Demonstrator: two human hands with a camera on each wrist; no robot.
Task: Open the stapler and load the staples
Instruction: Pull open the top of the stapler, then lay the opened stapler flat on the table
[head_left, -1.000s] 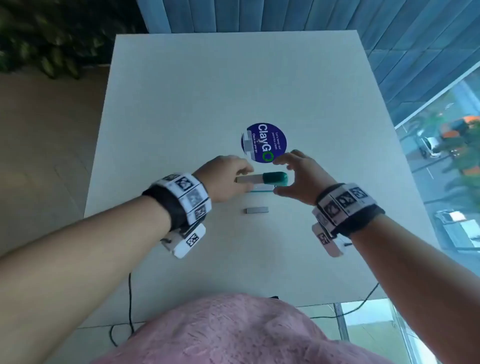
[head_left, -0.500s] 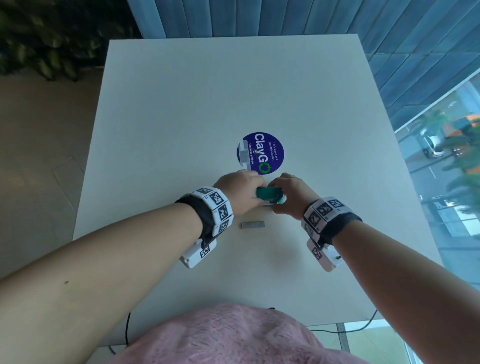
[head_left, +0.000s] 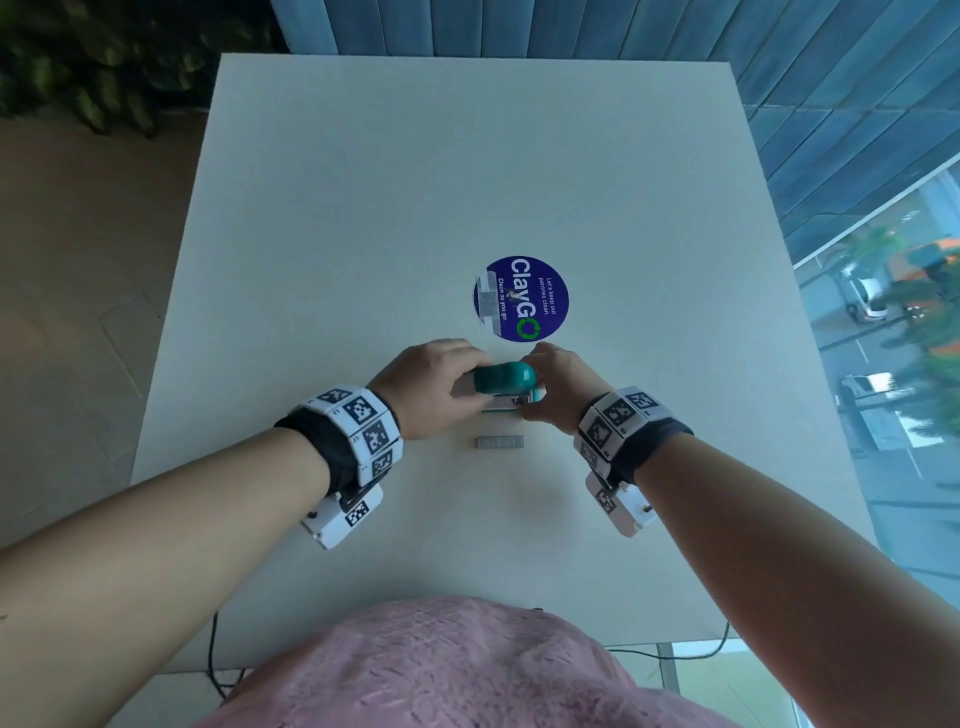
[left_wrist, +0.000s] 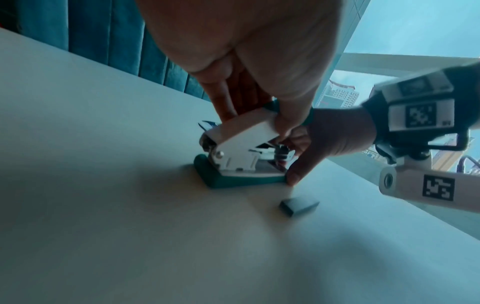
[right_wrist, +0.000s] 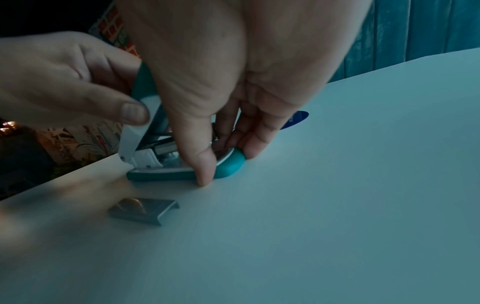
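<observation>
Stapler (head_left: 501, 387), teal-and-white: top raised in left hand (head_left: 431, 387), base pinched by right hand (head_left: 558, 387); staples (head_left: 500, 442) beside

Stapler (head_left: 506, 387) on table (head_left: 363, 208) near its middle, left hand (head_left: 431, 387) at its left end, right hand (head_left: 563, 387) at its right end, strip of staples (head_left: 500, 442) just nearer the front edge, round sticker (head_left: 521, 299) behind stapler.
</observation>
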